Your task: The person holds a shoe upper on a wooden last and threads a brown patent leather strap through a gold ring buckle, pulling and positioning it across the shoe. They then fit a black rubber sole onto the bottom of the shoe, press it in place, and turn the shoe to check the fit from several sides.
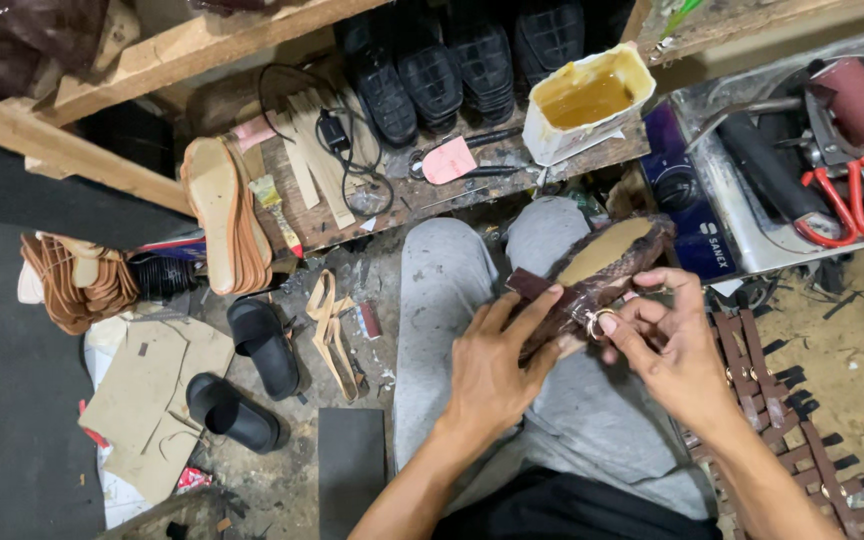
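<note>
The left hand (497, 365) is reaching in from below, palm down, fingers spread long and pressing over the side of the brown woven sandal (602, 270) — clamping it against the grey-trousered lap (452, 330). The right hand (667, 345) is curling in from the right, thumb and forefinger pinching a small metal ring (596, 322) right at the sandal's near edge. The sandal is lying tilted, tan insole facing up, just below the tub of yellow glue (587, 100) on the bench.
</note>
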{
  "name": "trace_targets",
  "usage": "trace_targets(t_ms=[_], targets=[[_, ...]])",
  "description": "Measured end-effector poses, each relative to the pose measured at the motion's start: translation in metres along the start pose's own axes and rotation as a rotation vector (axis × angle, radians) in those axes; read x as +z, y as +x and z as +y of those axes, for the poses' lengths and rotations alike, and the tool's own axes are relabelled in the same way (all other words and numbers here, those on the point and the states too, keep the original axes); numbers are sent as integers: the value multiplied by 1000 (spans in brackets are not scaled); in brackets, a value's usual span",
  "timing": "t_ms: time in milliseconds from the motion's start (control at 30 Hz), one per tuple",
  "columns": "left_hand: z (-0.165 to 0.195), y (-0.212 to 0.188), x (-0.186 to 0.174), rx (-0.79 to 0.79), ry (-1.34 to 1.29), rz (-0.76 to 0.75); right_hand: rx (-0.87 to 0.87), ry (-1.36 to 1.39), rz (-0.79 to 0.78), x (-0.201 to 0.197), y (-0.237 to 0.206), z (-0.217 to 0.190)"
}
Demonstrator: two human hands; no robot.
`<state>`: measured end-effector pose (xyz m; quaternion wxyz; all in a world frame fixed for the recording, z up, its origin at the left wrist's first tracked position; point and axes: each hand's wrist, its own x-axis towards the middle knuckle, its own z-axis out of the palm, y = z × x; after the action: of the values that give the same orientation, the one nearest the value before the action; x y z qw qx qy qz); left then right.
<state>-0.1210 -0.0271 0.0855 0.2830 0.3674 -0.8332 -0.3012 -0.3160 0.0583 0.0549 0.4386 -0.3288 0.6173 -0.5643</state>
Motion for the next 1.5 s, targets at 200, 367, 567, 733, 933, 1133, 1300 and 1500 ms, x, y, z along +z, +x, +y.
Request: trace_targets(t_ms=[200, 367, 567, 733, 933, 1133, 1300, 1500], targets=[[-1, -7, 10, -16, -40, -41, -76, -142, -13, -9, -8, -30], [-5, -7, 11, -21, -34, -42, -56, -138, -14, -9, -7, -22], [-7, -4, 11, -29, -78, -59, -60, -121, -9, -14, 1, 2], [-7, -6, 10, -49, -161, -55, -106, -165, -8, -16, 2, 21], [-7, -1, 11, -153, -393, -67, -268, -234, 35, -7, 16, 32], [3, 13, -5, -288, -287, -215, -278, -325, -3, -3, 19, 21], [7, 19, 9, -350, -221, -222, -267, -303, -9, 4, 21, 3], [-8, 8, 28, -285, -509, -84, -38, -414, -23, -14, 22, -36]])
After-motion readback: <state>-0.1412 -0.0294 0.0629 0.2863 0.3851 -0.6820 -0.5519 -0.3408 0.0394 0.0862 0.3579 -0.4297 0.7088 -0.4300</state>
